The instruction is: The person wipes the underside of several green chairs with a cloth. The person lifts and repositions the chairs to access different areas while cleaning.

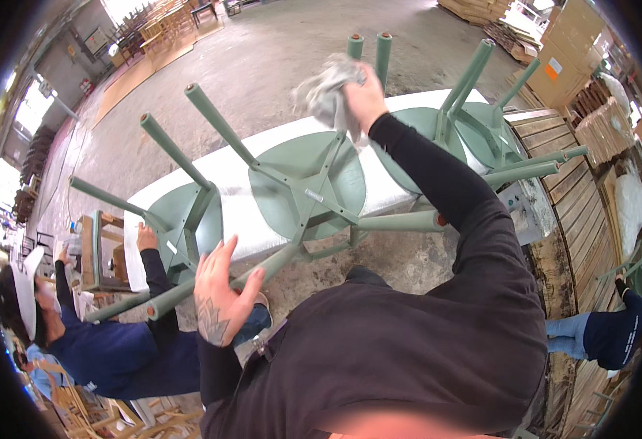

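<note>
Furniture workshop: upturned green stools [310,192], concrete floor [262,62]

A long white-covered table [237,212] bears a row of upturned round green seats [344,183].

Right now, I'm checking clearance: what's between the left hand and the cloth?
In the head view, an upturned green stool lies between the left hand and cloth.
</note>
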